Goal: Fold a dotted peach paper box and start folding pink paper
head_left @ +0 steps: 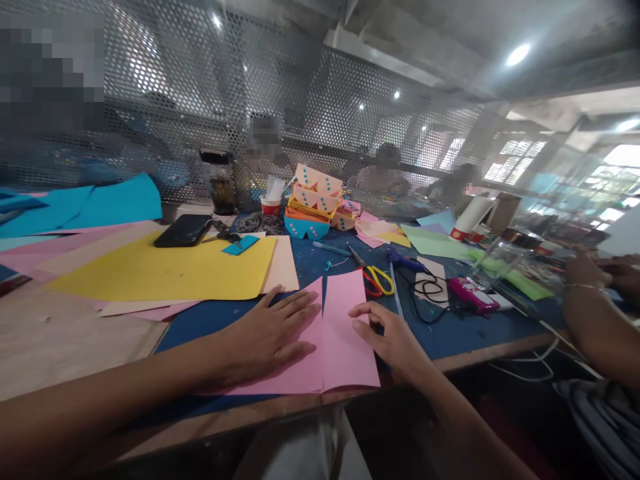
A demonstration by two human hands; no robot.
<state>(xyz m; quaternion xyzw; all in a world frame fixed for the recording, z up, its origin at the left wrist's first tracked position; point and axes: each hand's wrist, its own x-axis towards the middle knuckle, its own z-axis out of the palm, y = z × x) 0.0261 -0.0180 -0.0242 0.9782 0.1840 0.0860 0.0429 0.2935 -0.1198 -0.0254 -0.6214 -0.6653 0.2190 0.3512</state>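
Note:
A pink paper sheet (345,340) lies on the blue table surface near the front edge, with a crease or gap running up its middle. My left hand (270,337) rests flat on its left part, fingers spread toward the right. My right hand (385,330) is at the right part, fingers bent and apart, the fingertips at the paper's right side. Nothing shows between its fingers. Just beyond the paper are yellow and red scissors (379,281) and a purple glue gun (406,261) with a black cord.
Yellow paper (170,273), a black phone (183,231) and blue sheets (115,203) are on the left. Decorated paper pieces (313,200) are stacked at the back. A magenta device (473,294) lies right. Another person's arm (595,313) is at the far right.

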